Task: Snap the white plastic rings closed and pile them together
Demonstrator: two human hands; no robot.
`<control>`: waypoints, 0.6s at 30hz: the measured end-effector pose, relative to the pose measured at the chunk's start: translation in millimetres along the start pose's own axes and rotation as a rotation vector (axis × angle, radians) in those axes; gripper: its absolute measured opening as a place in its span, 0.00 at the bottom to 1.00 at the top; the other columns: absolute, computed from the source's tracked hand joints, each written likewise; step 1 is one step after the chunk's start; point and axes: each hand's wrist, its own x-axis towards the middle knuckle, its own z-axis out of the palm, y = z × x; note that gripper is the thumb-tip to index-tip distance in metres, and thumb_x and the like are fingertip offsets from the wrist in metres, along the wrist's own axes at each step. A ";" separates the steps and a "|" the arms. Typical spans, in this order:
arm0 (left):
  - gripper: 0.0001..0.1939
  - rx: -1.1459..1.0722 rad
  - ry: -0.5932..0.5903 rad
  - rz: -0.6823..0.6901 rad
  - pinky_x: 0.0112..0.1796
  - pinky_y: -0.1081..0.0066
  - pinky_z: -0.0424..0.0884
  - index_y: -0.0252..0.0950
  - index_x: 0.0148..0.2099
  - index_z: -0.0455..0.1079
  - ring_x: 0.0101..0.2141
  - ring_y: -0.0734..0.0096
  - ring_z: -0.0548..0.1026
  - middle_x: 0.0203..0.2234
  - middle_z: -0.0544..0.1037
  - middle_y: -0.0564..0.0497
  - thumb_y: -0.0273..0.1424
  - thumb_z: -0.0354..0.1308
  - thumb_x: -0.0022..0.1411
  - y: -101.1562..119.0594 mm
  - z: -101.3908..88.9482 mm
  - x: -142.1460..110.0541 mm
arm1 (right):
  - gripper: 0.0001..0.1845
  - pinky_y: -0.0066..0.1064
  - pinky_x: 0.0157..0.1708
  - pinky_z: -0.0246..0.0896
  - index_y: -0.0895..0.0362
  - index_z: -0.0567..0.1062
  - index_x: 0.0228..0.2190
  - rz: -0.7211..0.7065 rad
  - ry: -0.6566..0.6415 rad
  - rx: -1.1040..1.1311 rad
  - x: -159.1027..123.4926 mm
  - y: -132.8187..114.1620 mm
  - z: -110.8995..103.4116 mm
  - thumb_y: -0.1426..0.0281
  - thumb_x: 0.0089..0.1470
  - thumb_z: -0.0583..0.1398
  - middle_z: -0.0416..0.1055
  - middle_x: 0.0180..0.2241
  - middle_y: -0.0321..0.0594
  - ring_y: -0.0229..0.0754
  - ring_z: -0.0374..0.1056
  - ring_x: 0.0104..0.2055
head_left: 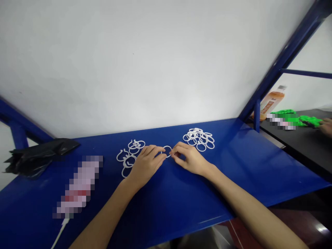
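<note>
Between my two hands is a thin white plastic ring, held just above or on the blue tabletop. My left hand pinches its left side between thumb and fingers. On the opposite side, my right hand grips the ring with thumb and fingertips. Several white rings lie left of my left hand, and some of them are opened, with small knobs at their ends. Beyond my right hand sits a heap of several white rings, most of which look closed.
The blue table meets a white wall. At left lie a black plastic bag and a pixelated object with a white cable. Blue frame bars flank the table. Right of it, a bottle, green items and another person's hand show.
</note>
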 end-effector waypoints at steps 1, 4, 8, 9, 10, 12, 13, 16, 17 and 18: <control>0.09 -0.024 0.022 -0.030 0.49 0.61 0.68 0.40 0.47 0.74 0.45 0.63 0.73 0.44 0.78 0.49 0.26 0.53 0.69 -0.7 -0.6 0.5 | 0.07 0.31 0.37 0.68 0.57 0.74 0.40 0.006 0.016 -0.016 0.5 1.9 -0.1 0.74 0.61 0.56 0.71 0.38 0.41 0.38 0.69 0.35; 0.14 -0.115 0.099 -0.195 0.53 0.58 0.67 0.41 0.54 0.71 0.48 0.63 0.73 0.47 0.77 0.48 0.27 0.51 0.69 -5.3 -5.0 2.8 | 0.07 0.31 0.37 0.67 0.57 0.75 0.38 0.103 0.136 -0.144 1.9 15.8 -7.4 0.72 0.61 0.56 0.72 0.37 0.41 0.38 0.69 0.34; 0.14 -0.179 0.182 -0.409 0.50 0.59 0.69 0.39 0.50 0.73 0.46 0.62 0.73 0.44 0.77 0.48 0.28 0.48 0.70 -19.0 -12.1 3.8 | 0.08 0.34 0.37 0.63 0.56 0.77 0.34 0.399 0.407 -0.500 -1.1 48.6 -33.7 0.69 0.60 0.58 0.74 0.34 0.42 0.43 0.68 0.36; 0.13 -0.188 0.190 -0.438 0.49 0.60 0.69 0.39 0.49 0.73 0.46 0.63 0.73 0.43 0.78 0.48 0.28 0.48 0.70 -23.1 -13.0 3.2 | 0.08 0.34 0.37 0.62 0.56 0.77 0.33 0.483 0.448 -0.579 -2.9 56.5 -40.7 0.68 0.59 0.58 0.74 0.34 0.42 0.45 0.68 0.37; 0.13 -0.197 0.192 -0.462 0.48 0.60 0.70 0.39 0.48 0.73 0.45 0.63 0.73 0.42 0.78 0.48 0.28 0.48 0.69 -27.1 -13.3 2.3 | 0.08 0.33 0.36 0.61 0.55 0.77 0.33 0.558 0.470 -0.638 -4.9 63.4 -47.0 0.67 0.59 0.58 0.75 0.34 0.43 0.46 0.68 0.39; 0.12 -0.206 0.184 -0.490 0.47 0.61 0.70 0.39 0.46 0.73 0.44 0.63 0.73 0.41 0.78 0.49 0.29 0.48 0.68 -33.8 -12.4 -0.1 | 0.09 0.33 0.34 0.59 0.54 0.77 0.33 0.677 0.467 -0.699 -9.1 73.6 -55.5 0.66 0.59 0.58 0.75 0.35 0.43 0.48 0.67 0.41; 0.12 -0.203 0.170 -0.492 0.47 0.61 0.70 0.39 0.46 0.73 0.44 0.62 0.72 0.41 0.78 0.49 0.29 0.49 0.68 -36.3 -11.4 -1.4 | 0.09 0.32 0.33 0.59 0.54 0.77 0.33 0.717 0.451 -0.713 -10.9 76.9 -57.8 0.66 0.58 0.57 0.76 0.35 0.43 0.48 0.67 0.41; 0.11 -0.156 0.089 -0.457 0.48 0.58 0.68 0.39 0.44 0.72 0.44 0.60 0.72 0.41 0.78 0.49 0.27 0.49 0.67 -39.5 -8.1 -4.4 | 0.09 0.32 0.32 0.58 0.54 0.77 0.34 0.788 0.398 -0.752 -14.4 81.9 -58.8 0.66 0.58 0.57 0.76 0.36 0.43 0.49 0.67 0.42; 0.11 -0.131 0.053 -0.443 0.48 0.57 0.68 0.39 0.44 0.72 0.44 0.60 0.71 0.41 0.78 0.48 0.27 0.49 0.66 -39.4 -7.3 -5.2 | 0.09 0.32 0.32 0.58 0.55 0.77 0.34 0.806 0.386 -0.768 -14.9 82.5 -58.4 0.66 0.58 0.57 0.76 0.37 0.44 0.49 0.67 0.42; 0.12 -0.106 0.016 -0.430 0.48 0.56 0.67 0.39 0.43 0.72 0.44 0.59 0.71 0.41 0.78 0.48 0.26 0.48 0.66 -38.9 -6.8 -5.9 | 0.10 0.33 0.32 0.58 0.55 0.77 0.34 0.822 0.379 -0.781 -15.1 82.8 -58.0 0.66 0.58 0.56 0.76 0.37 0.44 0.49 0.67 0.43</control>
